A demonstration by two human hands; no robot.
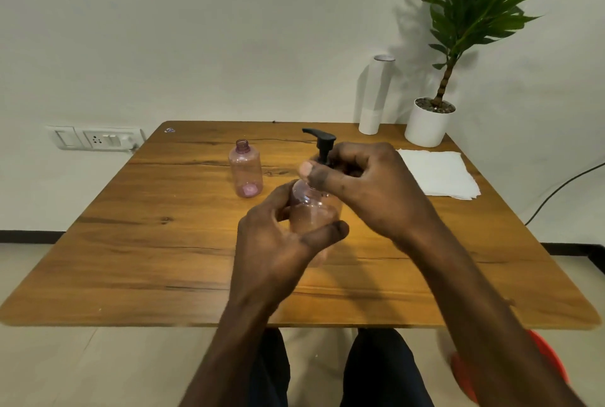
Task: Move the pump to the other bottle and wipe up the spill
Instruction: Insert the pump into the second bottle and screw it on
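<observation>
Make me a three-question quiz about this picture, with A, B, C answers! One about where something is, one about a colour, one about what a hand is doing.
1. Where is the white folded paper towel?
A. On the table, on the person's right
B. On the floor
C. Under the open bottle

2. What colour is the pump?
A. White
B. Black
C. Green

3. What is the left hand doing?
A. Lying flat on the table
B. Pointing at the plant
C. Holding the bottle with the pump

Answers:
1. A: the towel lies on the wooden table in front of the white plant pot.
2. B: the pump head is black against the pale wall.
3. C: its fingers wrap round the held bottle, while the right hand grips the pump's collar. The other bottle stands open, with no pump.
</observation>
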